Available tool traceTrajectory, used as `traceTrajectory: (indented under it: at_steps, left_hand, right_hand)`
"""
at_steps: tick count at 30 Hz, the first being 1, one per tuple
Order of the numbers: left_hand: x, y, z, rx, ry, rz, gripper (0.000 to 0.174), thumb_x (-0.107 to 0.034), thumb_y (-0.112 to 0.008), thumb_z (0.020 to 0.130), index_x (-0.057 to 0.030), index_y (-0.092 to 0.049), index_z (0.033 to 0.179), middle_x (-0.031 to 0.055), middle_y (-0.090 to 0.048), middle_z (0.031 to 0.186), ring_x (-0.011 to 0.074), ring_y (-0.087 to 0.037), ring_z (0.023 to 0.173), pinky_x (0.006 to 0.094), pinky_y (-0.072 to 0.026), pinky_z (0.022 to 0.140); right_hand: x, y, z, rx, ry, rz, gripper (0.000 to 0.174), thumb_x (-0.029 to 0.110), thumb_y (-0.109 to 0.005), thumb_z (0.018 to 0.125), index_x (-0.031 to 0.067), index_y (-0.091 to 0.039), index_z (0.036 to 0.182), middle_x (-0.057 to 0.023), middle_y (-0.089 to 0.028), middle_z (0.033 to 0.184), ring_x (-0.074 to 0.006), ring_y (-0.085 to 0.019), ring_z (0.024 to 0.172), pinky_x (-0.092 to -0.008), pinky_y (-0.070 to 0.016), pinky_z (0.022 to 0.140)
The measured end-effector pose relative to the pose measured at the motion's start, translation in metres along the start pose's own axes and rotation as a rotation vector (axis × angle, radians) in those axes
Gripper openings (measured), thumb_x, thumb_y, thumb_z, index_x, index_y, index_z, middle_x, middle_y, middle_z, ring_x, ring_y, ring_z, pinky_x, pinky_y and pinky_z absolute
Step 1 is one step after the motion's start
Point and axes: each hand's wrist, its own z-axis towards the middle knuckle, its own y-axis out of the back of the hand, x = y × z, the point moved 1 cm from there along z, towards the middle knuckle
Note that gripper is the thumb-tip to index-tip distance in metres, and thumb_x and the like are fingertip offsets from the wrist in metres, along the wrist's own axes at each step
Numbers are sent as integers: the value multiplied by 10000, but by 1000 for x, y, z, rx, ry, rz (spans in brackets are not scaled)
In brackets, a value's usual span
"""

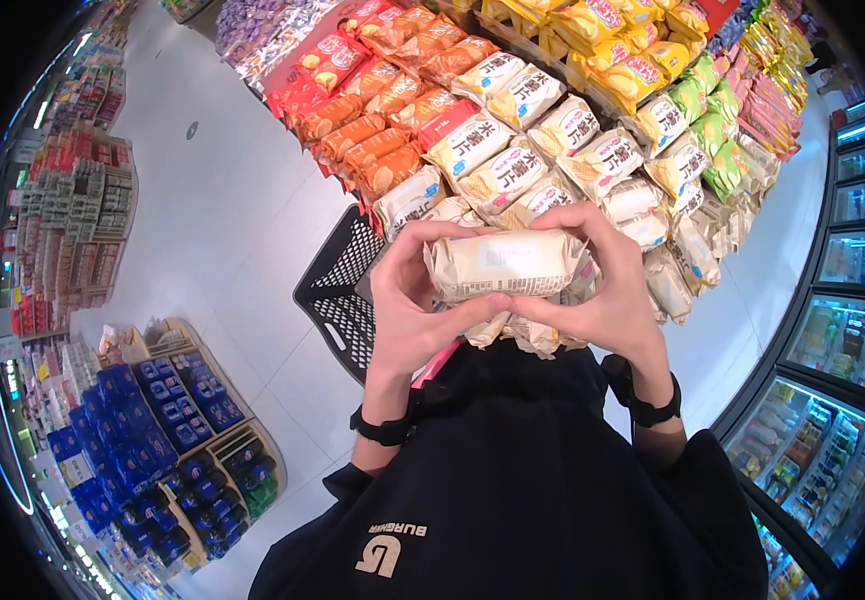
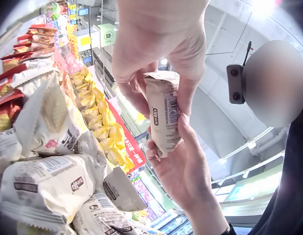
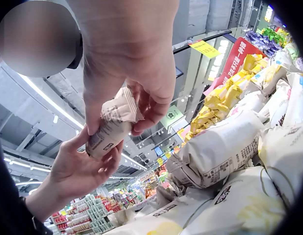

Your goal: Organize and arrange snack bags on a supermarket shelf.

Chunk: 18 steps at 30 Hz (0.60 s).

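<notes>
A cream-coloured snack packet (image 1: 504, 266) is held level in front of the chest, its printed side with small text and a barcode facing up. The left hand (image 1: 410, 300) grips one end and the right hand (image 1: 607, 290) the other, thumbs along the near edge. In the left wrist view the packet (image 2: 163, 115) sits between the left hand (image 2: 159, 44) above and the right hand (image 2: 183, 171) below. The right wrist view shows the packet's crimped end (image 3: 127, 105) by the right hand (image 3: 127, 58), with the left hand (image 3: 83, 169) beyond.
Piled cream packets (image 1: 507, 172) lie just beyond the hands, with orange packets (image 1: 382, 155) and yellow packets (image 1: 622, 70) behind. A black shopping basket (image 1: 337, 290) is left of the hands. Blue goods (image 1: 117, 430) stand on a lower-left display; lit fridges (image 1: 822, 430) line the right.
</notes>
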Motion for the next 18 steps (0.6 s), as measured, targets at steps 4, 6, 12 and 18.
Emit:
traceTrajectory:
  at_steps: [4, 6, 12, 18]
  left_hand:
    - [4, 3, 1, 28, -58, 75, 561, 38, -873, 657, 20, -568, 1127, 179, -650, 1175, 223, -613, 1144, 373, -490, 998]
    - [3, 3, 2, 35, -70, 93, 563, 47, -877, 638, 14, -573, 1110, 181, -652, 1172, 234, -606, 1164, 384, -482, 1018]
    - [-1, 2, 1, 44, -76, 149, 551, 88, -865, 620, -13, -577, 1078, 181, -655, 1169, 240, -619, 1149, 395, -488, 1018]
    - [2, 2, 1, 44, -68, 123, 540, 96, -862, 625, -9, -566, 1064, 186, -654, 1172, 244, -618, 1162, 384, -518, 990]
  right_hand:
    - [1, 1, 0, -1, 35, -18, 521, 138, -886, 651, 41, -623, 1091, -94, -673, 1040, -218, -672, 955, -328, -526, 856]
    - [2, 2, 0, 4, 30, -28, 511, 121, -879, 650, 44, -627, 1088, -95, -670, 1054, -227, -668, 971, -330, -523, 863]
    - [0, 0, 0, 12, 49, -62, 509, 94, -862, 643, 52, -632, 1094, -82, -667, 1073, -247, -655, 999, -342, -518, 864]
    - [2, 2, 0, 42, 22, -86, 525, 110, -871, 639, 51, -629, 1102, -81, -666, 1068, -238, -658, 986, -339, -521, 849]
